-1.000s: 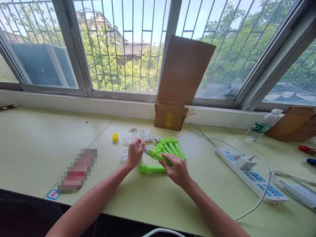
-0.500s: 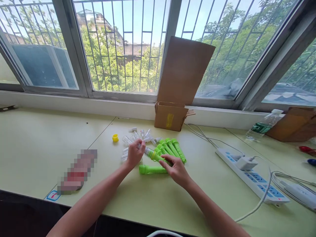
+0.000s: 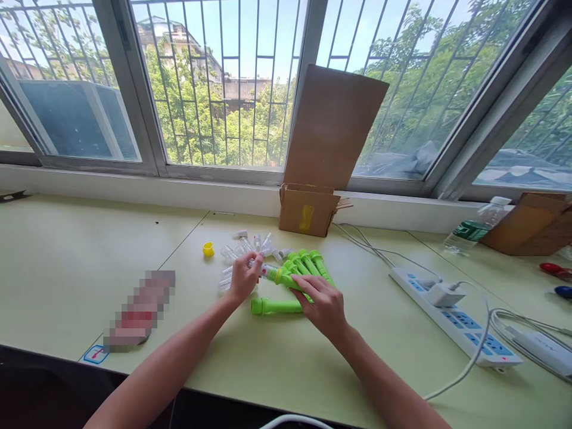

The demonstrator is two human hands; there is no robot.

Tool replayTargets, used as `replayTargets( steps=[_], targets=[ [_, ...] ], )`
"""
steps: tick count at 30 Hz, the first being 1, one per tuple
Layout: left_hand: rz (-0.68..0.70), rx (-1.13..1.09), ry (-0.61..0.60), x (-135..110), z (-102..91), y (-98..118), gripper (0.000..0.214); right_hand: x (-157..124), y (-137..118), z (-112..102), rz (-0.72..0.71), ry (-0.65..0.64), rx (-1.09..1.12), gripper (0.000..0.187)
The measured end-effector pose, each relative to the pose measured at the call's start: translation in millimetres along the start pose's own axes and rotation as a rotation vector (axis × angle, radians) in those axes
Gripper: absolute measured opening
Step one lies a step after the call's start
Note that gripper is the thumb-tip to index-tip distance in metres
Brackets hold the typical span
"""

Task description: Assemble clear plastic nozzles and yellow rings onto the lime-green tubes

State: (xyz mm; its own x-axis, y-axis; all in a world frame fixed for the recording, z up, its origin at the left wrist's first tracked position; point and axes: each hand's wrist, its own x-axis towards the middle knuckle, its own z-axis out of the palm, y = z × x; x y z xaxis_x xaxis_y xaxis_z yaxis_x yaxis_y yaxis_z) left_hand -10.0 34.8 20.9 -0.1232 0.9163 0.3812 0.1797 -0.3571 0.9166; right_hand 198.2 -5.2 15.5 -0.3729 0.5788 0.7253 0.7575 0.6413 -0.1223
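Closed around a clear ribbed plastic tube [image 3: 270, 272] is my left hand [image 3: 242, 279]. The tube meets a green plastic handle [image 3: 289, 279], and a yellow band shows near the joint. My right hand [image 3: 322, 302] grips that handle, with thumb below and fingers over the top, hiding its far end. Just in front lies a loose green handle [image 3: 273, 306] with a threaded mouth. Behind my right hand, several green handles [image 3: 310, 262] rest side by side. Clear plastic tubes [image 3: 229, 254] and small white pieces [image 3: 240, 234] lie scattered beyond my left hand.
A yellow cap [image 3: 208, 249] sits left of the clear tubes. At the back stands a cardboard box [image 3: 308, 211] by the window. To the right are a power strip [image 3: 456, 319] with cables and a water bottle [image 3: 478, 226]. A blurred object [image 3: 140, 310] lies left.
My right hand has shifted slightly right and its fingers now lie straighter over the green handle. More of the clear tube's end shows by my left hand, which stays nearly still.
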Motion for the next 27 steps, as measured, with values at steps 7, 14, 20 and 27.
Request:
replayTargets(
  steps=[7, 14, 20, 27],
  targets=[
    [0.001, -0.019, -0.013, 0.6, -0.3, 0.2, 0.039, -1.4, -0.3, 0.3, -0.013, -0.005, -0.048, 0.026],
    [-0.037, -0.042, -0.022, 0.6, -0.2, 2.5, 0.041, -2.1, -3.5, -3.1, -0.022, 0.03, -0.117, 0.025],
    [0.034, 0.008, 0.019, 0.4, -0.5, 2.8, 0.041, -2.2, -0.8, -2.8, -0.053, -0.037, -0.063, 0.027],
    [0.126, 0.066, 0.08, -0.9, -1.3, 5.7, 0.042, -2.8, -6.9, -1.2, 0.003, -0.065, 0.084, 0.029]
  ],
)
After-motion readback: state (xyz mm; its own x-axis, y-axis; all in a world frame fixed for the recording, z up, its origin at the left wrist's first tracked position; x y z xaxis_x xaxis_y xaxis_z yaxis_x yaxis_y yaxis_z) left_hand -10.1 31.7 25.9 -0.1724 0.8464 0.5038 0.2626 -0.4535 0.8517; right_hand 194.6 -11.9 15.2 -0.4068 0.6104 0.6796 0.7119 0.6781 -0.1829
